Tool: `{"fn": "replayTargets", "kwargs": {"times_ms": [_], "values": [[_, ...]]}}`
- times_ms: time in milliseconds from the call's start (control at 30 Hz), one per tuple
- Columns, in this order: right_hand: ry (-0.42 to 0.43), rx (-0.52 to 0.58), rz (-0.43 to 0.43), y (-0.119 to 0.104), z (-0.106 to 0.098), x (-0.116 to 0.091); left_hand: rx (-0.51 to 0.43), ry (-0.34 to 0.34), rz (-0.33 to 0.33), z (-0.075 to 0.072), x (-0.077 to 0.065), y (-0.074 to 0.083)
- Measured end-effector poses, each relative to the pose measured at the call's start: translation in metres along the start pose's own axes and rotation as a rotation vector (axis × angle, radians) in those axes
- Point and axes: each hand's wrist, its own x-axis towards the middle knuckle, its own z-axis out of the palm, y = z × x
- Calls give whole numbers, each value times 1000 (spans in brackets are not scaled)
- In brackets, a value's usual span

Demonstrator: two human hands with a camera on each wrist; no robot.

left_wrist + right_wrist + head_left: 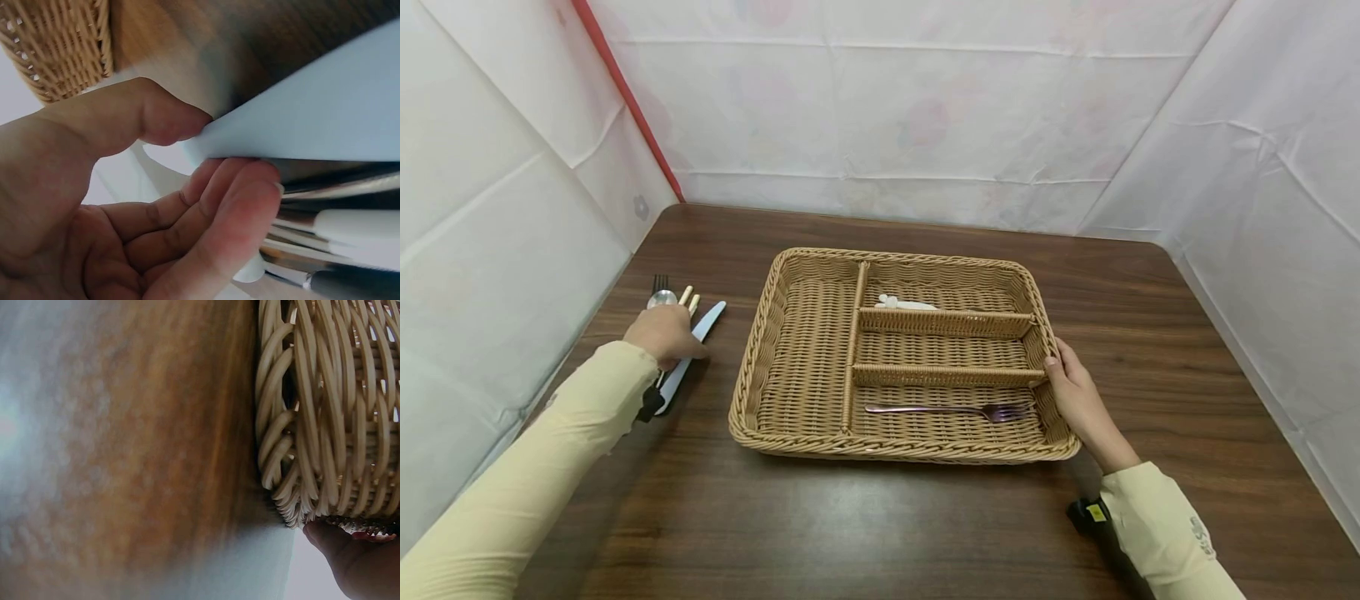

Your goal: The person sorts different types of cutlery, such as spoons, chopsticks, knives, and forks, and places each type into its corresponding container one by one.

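Note:
On the left side of the table, my left hand (666, 332) reaches down over loose cutlery. Its thumb and fingertips pinch a pale knife (300, 112) from both edges in the left wrist view; the knife appears to lie along the tabletop. My right hand (1075, 396) grips the right rim of a wicker basket (850, 367), thumb on the rim and fingers partly hidden. Inside the basket, a purplish fork (1000, 412) lies in the front right compartment. A white-handled utensil (910, 305) is partly hidden behind a divider in the back right compartment.
Beside the left hand are a dark-tined fork (660, 283), a spoon (662, 297) and cream-coloured handle ends (691, 298). The brown wooden table (865, 525) is bounded by white sheeting (887, 108) at the back and both sides.

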Motion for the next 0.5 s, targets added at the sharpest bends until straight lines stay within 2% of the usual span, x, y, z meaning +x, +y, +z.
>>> {"fn": "replayTargets", "kwargs": {"times_ms": [200,333,500], "values": [[0,6,4,-1,0,0,-42,20,19,-8,-2,4],[1,5,2,0,0,1,-51,24,31,-17,-4,12],[4,1,-5,0,0,1,-33,77,57,-31,-7,26]]}}
